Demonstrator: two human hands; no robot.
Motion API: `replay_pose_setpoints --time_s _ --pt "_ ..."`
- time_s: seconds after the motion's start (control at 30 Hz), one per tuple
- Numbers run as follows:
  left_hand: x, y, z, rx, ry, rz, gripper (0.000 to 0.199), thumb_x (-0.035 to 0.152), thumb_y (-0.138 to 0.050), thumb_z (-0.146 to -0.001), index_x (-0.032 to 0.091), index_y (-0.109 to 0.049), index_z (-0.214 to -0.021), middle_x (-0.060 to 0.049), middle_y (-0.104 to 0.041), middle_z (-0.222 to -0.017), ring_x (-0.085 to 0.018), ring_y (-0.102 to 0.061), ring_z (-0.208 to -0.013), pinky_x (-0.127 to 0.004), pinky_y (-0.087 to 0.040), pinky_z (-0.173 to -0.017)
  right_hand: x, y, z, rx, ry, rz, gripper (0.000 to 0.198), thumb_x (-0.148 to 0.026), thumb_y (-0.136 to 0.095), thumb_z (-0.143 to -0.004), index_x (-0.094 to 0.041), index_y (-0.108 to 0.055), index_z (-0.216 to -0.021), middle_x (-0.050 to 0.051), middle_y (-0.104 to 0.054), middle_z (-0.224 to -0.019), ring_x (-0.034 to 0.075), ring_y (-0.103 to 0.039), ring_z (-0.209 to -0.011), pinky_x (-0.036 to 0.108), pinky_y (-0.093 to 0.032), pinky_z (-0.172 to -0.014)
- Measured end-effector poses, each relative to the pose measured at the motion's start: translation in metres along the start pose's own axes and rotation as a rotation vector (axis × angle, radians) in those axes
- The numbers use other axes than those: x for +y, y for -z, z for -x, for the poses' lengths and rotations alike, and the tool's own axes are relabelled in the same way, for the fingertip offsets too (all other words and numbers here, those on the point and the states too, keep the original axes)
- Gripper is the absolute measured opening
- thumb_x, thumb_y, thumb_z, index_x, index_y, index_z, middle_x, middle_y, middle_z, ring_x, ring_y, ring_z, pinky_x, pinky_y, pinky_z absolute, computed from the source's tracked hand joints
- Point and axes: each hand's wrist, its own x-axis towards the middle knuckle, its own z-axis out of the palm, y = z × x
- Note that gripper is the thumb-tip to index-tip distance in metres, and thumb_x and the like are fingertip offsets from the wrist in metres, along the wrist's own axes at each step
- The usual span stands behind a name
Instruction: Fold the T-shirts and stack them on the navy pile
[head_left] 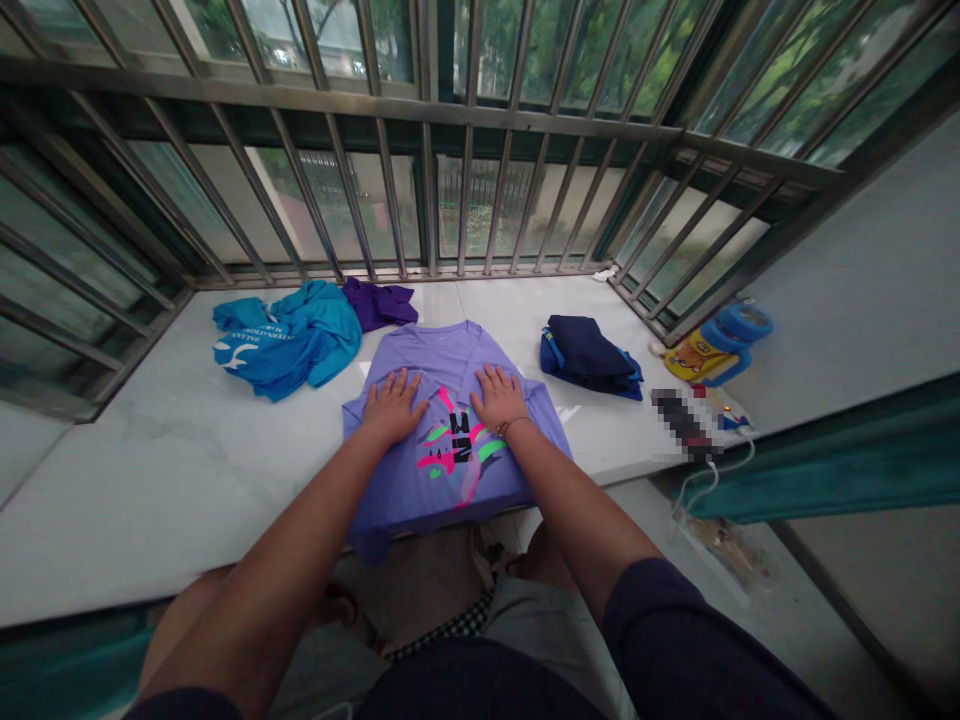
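Dark sleeves (667,630) lie closest, at about four and eight o'clock, with both bare forearms reaching forward and slanting inward from them. Left hand (388,408) and right hand (499,402) both rest palm down on a lilac shirt (457,425), flattened and open, gripping nothing; their fingers are a little spread and point roughly toward twelve, and the thumbs turn in toward each other. On the right wrist sits a thin bracelet (513,425).

Soft and thin-looking, the shirt spreads across the worktop (195,470) straight ahead, its collar toward twelve and its lower part draping over the near edge at six. Bright pink, green and black shapes make up its print, between and below the hands. Smooth and white, the worktop has faint grey veining.

From the shirt, a crumpled blue garment (307,340) with white lettering lies at ten o'clock, touching a bunched purple cloth (379,303) at eleven. Toward two sits a compact navy folded bundle (589,352); beyond it is a rounded yellow-and-blue bottle (712,345).
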Motion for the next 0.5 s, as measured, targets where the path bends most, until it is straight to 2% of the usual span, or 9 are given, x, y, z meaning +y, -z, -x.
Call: replay_pose_setpoints --time_s 0.07,0.13,0.17,0.23,0.33,0.5 --pt "0.0 0.01 -0.016 0.004 -0.028 0.018 0.068 0.059 -0.046 -0.105 0.021 -0.054 -0.161 -0.017 -0.044 -0.173 -0.039 -0.039 -0.16 -0.06 -0.031 -0.129 -0.001 0.0 -0.001 -0.008 -0.006 0.009 0.065 -0.05 -0.041 -0.111 -0.022 -0.041 -0.17 0.009 -0.03 -0.181 0.03 -0.023 -0.167 0.059 -0.012 -0.135" --pt "0.0 0.022 -0.036 0.023 -0.021 0.041 0.057 0.056 -0.048 -0.105 0.017 -0.068 -0.142 -0.02 -0.063 -0.153 -0.037 -0.055 -0.145 -0.051 -0.041 -0.123 -0.001 0.0 -0.001 -0.011 -0.008 0.012 0.066 -0.05 -0.041 -0.11 -0.022 -0.042 -0.17 0.009 -0.029 -0.181 0.031 -0.022 -0.168 0.06 -0.012 -0.135" --pt "-0.001 0.027 -0.046 0.032 -0.001 0.051 0.053 0.053 -0.046 -0.106 0.016 -0.071 -0.135 -0.02 -0.068 -0.144 -0.035 -0.059 -0.138 -0.048 -0.044 -0.119 -0.001 0.0 -0.001 -0.009 -0.006 0.011 0.066 -0.05 -0.041 -0.11 -0.022 -0.042 -0.17 0.009 -0.029 -0.181 0.031 -0.022 -0.168 0.059 -0.012 -0.135" --pt "-0.002 0.036 -0.067 0.051 0.057 0.058 0.049 0.045 -0.041 -0.108 0.015 -0.07 -0.133 -0.021 -0.07 -0.139 -0.034 -0.063 -0.133 -0.046 -0.048 -0.114 -0.001 0.0 -0.001 -0.001 -0.004 0.007 0.065 -0.051 -0.041 -0.11 -0.023 -0.043 -0.169 0.008 -0.03 -0.181 0.03 -0.022 -0.168 0.059 -0.012 -0.135" --pt "-0.003 0.043 -0.093 0.072 0.146 0.052 0.049 0.037 -0.037 -0.108 0.011 -0.063 -0.141 -0.024 -0.064 -0.147 -0.037 -0.061 -0.136 -0.048 -0.05 -0.111 -0.001 0.001 0.0 -0.001 -0.009 0.005 0.064 -0.051 -0.041 -0.11 -0.024 -0.043 -0.169 0.008 -0.031 -0.18 0.03 -0.023 -0.167 0.058 -0.012 -0.136" --pt "-0.008 0.045 -0.124 0.045 0.263 0.045 0.053 0.045 -0.052 -0.103 0.008 -0.063 -0.14 -0.03 -0.064 -0.144 -0.041 -0.066 -0.128 -0.049 -0.053 -0.103 -0.002 0.002 0.001 0.0 -0.007 0.003 0.065 -0.052 -0.04 -0.11 -0.023 -0.043 -0.169 0.008 -0.03 -0.181 0.03 -0.024 -0.167 0.057 -0.013 -0.136"
